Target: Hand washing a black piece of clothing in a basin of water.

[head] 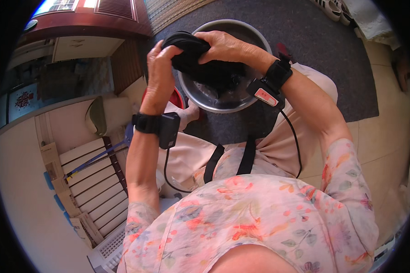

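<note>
Bunched black fabric (186, 46) is held up in both hands over the left side of a round metal basin (259, 41). My left hand (162, 65) grips its left end, thumb on top. From the right, my right hand (222, 46) clasps the upper part between thumb and fingers. The lower folds of the cloth hang down into the basin, where a little liquid seems to glisten at the bottom. Each wrist wears a black strap with a small boxed device and a cable.
The basin stands on a dark grey mat (341, 68) laid over beige tiles. A red container (178, 98) is partly hidden behind my left wrist. A slatted white panel (92, 181) and wooden cabinet (123, 17) stand left. Shoes (333, 10) lie at the upper right.
</note>
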{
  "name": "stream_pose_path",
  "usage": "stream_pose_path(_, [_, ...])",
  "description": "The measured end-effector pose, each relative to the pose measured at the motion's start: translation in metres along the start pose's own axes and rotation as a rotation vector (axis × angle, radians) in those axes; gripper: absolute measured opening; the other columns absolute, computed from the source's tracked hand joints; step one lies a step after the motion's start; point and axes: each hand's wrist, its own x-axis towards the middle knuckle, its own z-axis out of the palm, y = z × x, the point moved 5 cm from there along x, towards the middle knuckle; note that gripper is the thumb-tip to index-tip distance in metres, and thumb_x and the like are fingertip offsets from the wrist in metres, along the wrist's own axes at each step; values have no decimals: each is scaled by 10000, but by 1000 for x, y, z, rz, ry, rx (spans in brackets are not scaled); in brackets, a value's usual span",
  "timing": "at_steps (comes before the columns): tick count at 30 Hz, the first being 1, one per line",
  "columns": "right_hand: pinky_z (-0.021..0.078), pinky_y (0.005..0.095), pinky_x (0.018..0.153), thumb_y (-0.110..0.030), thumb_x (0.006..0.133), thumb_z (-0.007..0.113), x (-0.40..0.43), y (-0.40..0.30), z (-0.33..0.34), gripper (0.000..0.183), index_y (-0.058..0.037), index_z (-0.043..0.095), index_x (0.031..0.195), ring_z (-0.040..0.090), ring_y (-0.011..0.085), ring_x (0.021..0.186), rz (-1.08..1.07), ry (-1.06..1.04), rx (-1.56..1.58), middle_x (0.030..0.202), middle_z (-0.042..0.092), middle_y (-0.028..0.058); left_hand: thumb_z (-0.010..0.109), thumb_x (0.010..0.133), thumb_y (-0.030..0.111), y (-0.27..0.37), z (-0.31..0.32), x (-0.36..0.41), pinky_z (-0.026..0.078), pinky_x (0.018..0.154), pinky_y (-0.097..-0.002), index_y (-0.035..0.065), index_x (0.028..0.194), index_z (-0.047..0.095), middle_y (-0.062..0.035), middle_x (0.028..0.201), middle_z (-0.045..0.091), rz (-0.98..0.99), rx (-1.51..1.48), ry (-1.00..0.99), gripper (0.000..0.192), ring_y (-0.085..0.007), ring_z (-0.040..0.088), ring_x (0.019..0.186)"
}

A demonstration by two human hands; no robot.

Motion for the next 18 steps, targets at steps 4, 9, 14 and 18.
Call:
stream_pose_path(4, [421,337,944,-242,610,755,-6,0,-2,738,-93,463,1272,566,261,1045,31,-61,143,1118,592,136,524,720,24,25,-8,-3,425,777,-243,-20,838,623,-48,845,624,-52,-145,117,161,-131,568,800])
stream_pose_path(9, [394,366,1001,-343,554,779,-13,-7,1,927,-122,362,1351,515,291,1141,51,-90,2,1270,500,147,433,654,-223,89,-18,-9,436,851,-261,-10,985,594,-104,945,623,692,971,60,425,-189,596,919])
stream_pose_path(14, [334,367,1059,-392,496,798,-15,-3,7,1032,-152,322,1379,433,282,1235,140,-106,-76,1321,454,146,439,690,-201,109,-18,-9,428,873,-262,-8,1002,596,-116,982,632,724,971,111,399,-197,593,928])
stream_pose_path(18, [361,366,1033,-356,512,825,-15,-10,10,1008,-77,349,1356,471,333,1185,47,-12,-131,1295,452,209,478,779,-102,108,-43,19,430,894,-288,-35,1002,596,-113,1017,627,321,28,144,261,-197,581,972])
